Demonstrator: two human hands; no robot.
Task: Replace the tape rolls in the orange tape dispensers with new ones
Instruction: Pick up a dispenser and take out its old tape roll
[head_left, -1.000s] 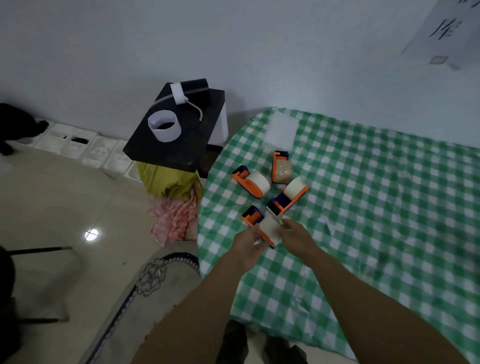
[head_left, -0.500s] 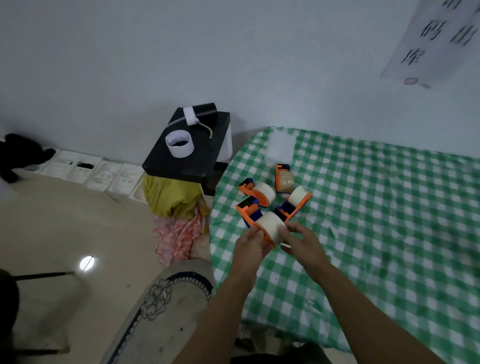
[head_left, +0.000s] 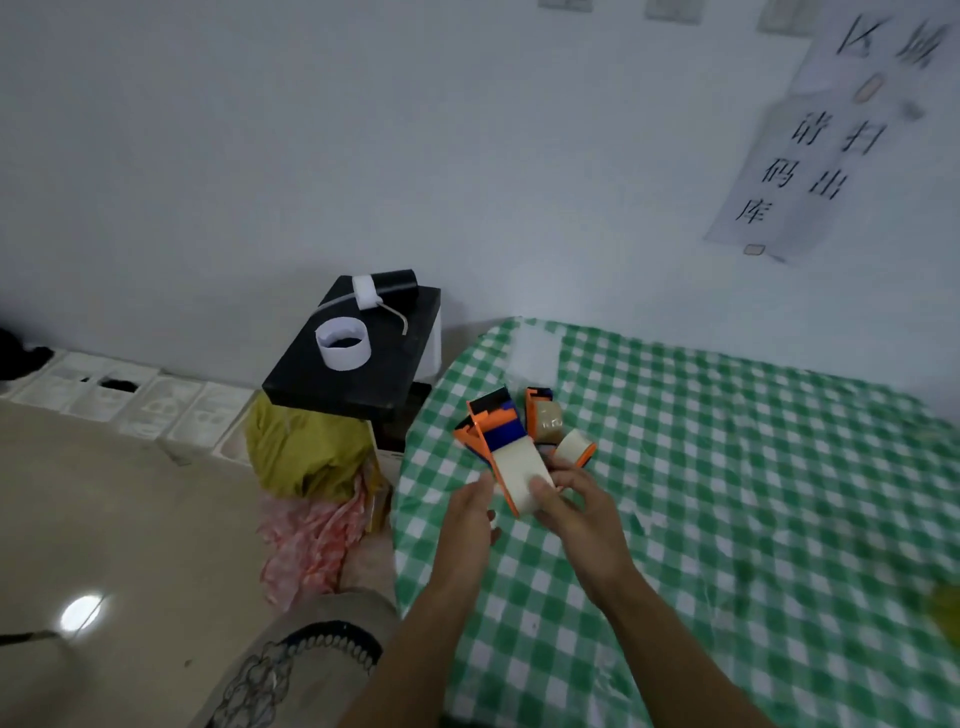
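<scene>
holding an orange plastic tape dispenser with a blue and black front part above the near-left edge of the counter, both hands meet at its lower end. the left hand curls against the orange side plate from the left, and the right hand grips from the right with its thumb pressed on the face of the wide cream-white tape roll seated in the frame. the dispenser tilts so its blue front points up and away from the person.

behind it on the counter, covered in a green and white checked cloth, three more orange dispensers lie close together. one sits mostly hidden behind the held one, so its contents cannot be told. a second carries a brownish roll. a third, just beside the right hand's fingers, carries a cream-white roll.

left of the counter stands a black box-like stand. on its top rest a loose white paper ring, standing open end up, and a black roll with a white band lying on its side. under the stand a yellow-green bag bulges, with pink patterned cloth spilling onto the floor below. a white paper sign with black characters hangs on the wall.
</scene>
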